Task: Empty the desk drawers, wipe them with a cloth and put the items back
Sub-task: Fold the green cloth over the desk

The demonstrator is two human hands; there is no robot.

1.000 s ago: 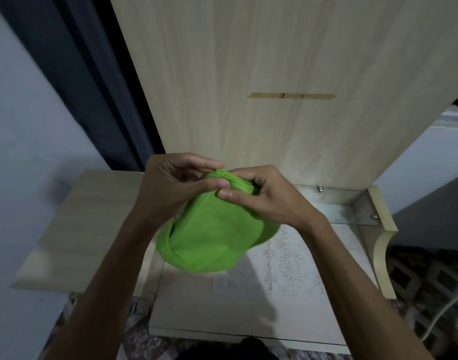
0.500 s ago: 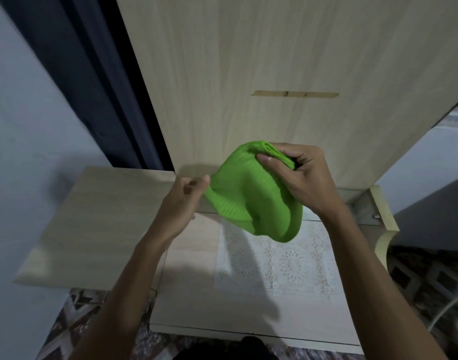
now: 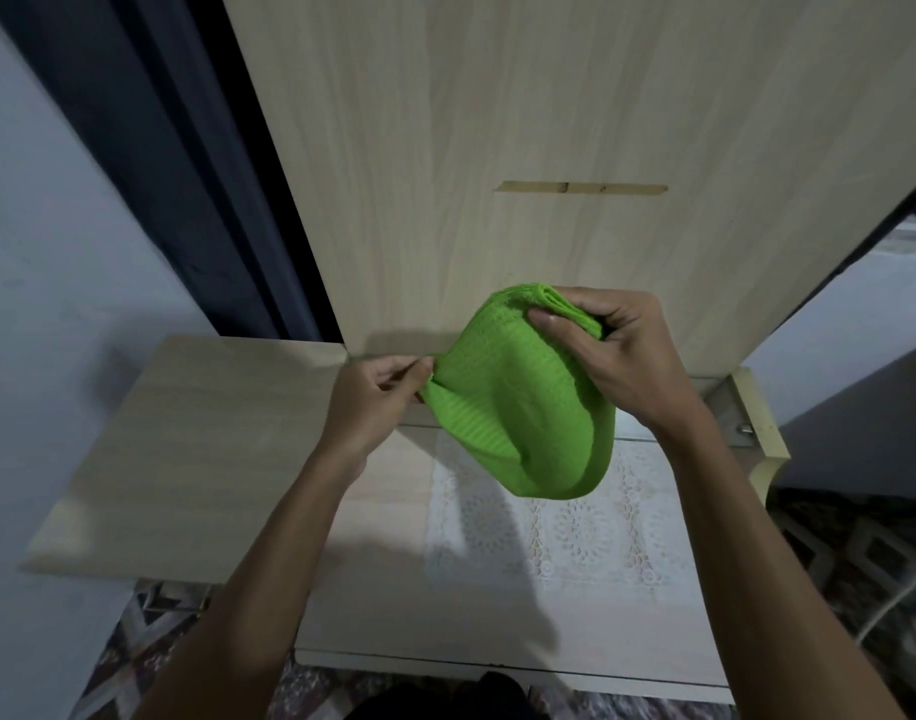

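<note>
A bright green cloth (image 3: 523, 407) hangs folded in the air above the light wooden desk top (image 3: 383, 589). My right hand (image 3: 622, 356) grips its bunched upper edge, thumb across the folds. My left hand (image 3: 377, 392) pinches the cloth's left corner between thumb and fingers. A white lace mat (image 3: 549, 543) lies on the desk under the cloth. No drawer is visible in this view.
A tall wooden panel (image 3: 549, 122) rises right behind the desk. A lower wooden shelf (image 3: 185, 449) juts out to the left beside a dark curtain (image 3: 175, 148). A curved desk side edge (image 3: 762, 433) stands at right, with patterned floor and a white cable (image 3: 897, 600) beyond.
The cloth has risen and shifted right from in front of my chest. My left hand slid from the top fold to the left corner, and my hands moved apart.
</note>
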